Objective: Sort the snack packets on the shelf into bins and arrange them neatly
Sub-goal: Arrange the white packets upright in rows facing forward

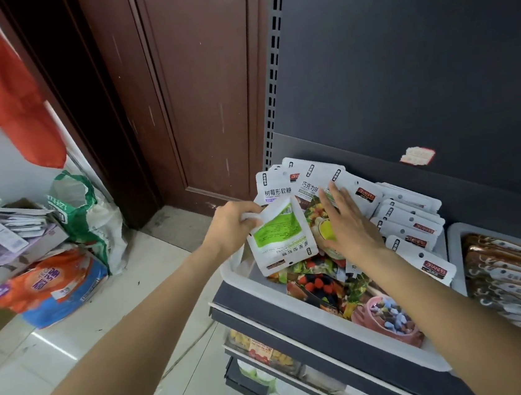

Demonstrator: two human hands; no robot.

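Both forearms reached in from the lower edge toward a white bin [297, 303] sitting on the dark shelf [266, 313]. At the bin's near end lay loose snack packets: a pink pouch of coloured candies [393, 318] and a packet printed with red and dark berries [314, 285], overlapping one another.

Left hand [233, 223] was over the bin's left rim, fingers curled, pinching the top corner of a white packet with a green label [278, 237]. That packet hung back side to the camera, tilted, its lower edge over the loose packets.

Right hand [349, 223] was flat, fingers straight and together, palm pressed on the packets in the middle of the bin; it gripped nothing.

Just beyond the hands, a row of white packets [283, 181] stood upright against the bin's far end, and more white packets [414, 222] were stacked in overlapping rows along its right side. A second bin [458, 233] to the right held brown packets [500, 264] in a row.

Farther off: dark back panel [398, 51], brown door [201, 90], and on the floor at left an orange-and-blue bag [55, 285].
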